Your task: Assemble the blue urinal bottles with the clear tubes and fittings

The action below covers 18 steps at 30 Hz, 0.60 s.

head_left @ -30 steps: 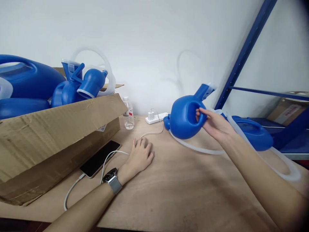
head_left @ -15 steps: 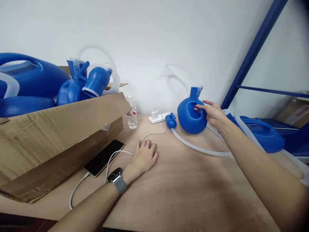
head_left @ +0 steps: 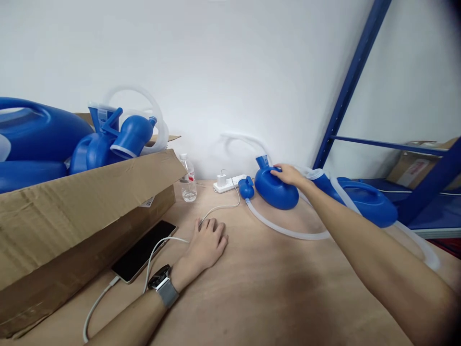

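one head-worn view faces forward and down — close over the table point(head_left: 259, 298), toward the wall point(head_left: 230, 72).

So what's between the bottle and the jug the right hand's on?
The head view shows a white power strip, a charger, a cable and a blue hose fitting.

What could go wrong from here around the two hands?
The right hand is at the handle of a leaning blue container, which might roll if let go.
The blue end piece sits beside the power strip; pulling its tube could bump the strip.
The white cable runs under the left hand, so moving it might tug the phone.
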Motion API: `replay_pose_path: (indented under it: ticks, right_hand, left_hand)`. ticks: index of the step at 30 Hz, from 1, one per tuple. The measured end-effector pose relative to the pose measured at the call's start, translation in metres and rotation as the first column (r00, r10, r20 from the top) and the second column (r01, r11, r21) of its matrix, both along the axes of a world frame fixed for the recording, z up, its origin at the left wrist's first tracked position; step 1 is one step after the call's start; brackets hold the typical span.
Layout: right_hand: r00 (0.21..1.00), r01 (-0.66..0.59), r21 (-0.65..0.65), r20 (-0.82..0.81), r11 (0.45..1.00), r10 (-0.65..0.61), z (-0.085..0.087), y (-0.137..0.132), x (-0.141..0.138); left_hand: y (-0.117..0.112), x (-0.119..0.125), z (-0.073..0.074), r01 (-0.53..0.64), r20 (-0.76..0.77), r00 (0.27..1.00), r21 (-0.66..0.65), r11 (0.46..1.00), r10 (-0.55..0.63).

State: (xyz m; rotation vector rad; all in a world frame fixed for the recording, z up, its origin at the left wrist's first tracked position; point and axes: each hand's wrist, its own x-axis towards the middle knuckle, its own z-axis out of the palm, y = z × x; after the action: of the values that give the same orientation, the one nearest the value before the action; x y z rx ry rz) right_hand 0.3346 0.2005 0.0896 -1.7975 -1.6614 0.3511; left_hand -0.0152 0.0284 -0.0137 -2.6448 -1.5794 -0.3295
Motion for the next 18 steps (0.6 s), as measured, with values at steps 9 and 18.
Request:
replay_pose_path:
  ticks: [9,18]
  right_hand:
    - [0.852,0.083,-0.047,0.521,0.995,-0.047,0.009,-0.034,0.022]
    - [0.754,0.364,-0.256,0.645,0.896,-0.122,0.032,-0.093,0.125]
  left_hand:
    - [-0.001,0.001,0.000,-0.008,0.009,1.000,0.023,1.000,0.008]
    - [0.003,0.000,-0.008,0.166,0.104,0.980,0.041,0.985,-0.169]
